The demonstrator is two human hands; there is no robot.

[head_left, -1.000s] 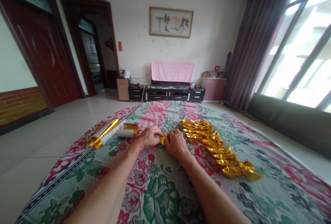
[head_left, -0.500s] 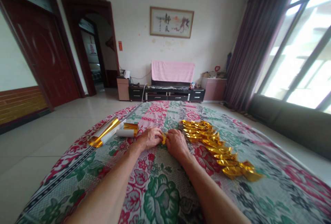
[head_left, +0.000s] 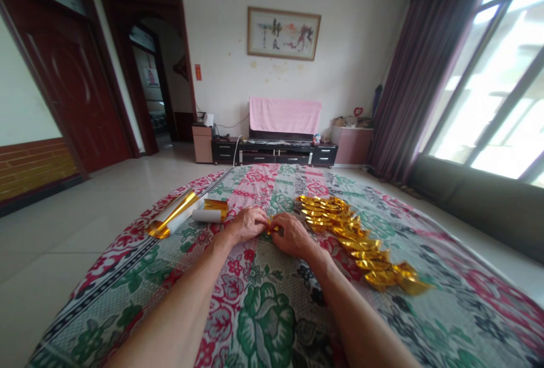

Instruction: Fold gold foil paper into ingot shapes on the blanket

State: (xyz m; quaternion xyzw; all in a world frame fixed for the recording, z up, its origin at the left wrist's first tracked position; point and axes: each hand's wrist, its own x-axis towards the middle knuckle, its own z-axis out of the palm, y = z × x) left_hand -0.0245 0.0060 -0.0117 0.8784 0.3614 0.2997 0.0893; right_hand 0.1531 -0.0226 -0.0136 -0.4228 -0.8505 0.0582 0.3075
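Between my two hands, over the middle of the table, is a small piece of gold foil paper point(head_left: 269, 228), mostly covered by my fingers. My left hand point(head_left: 250, 223) is closed on its left side, fingertips pinched together. From the right, my right hand point(head_left: 290, 234) pinches the same piece, knuckles up. Just right of that hand lie several folded gold paper ingots point(head_left: 335, 212), overlapping in a row that curves toward me. Left of my left hand rest curled sheets of gold foil paper with white backs point(head_left: 207, 216).
A flowered cloth point(head_left: 266, 322) covers the round table. A larger roll of gold paper point(head_left: 176, 215) lies near the table's left edge. Beyond the table stands a low black cabinet point(head_left: 276, 158), with a pink cloth point(head_left: 284, 114) draped above it.
My right hand has turned slightly, its fingers shifting at the gold paper. The left hand stays nearly where it was. The ingots and rolls lie as before.
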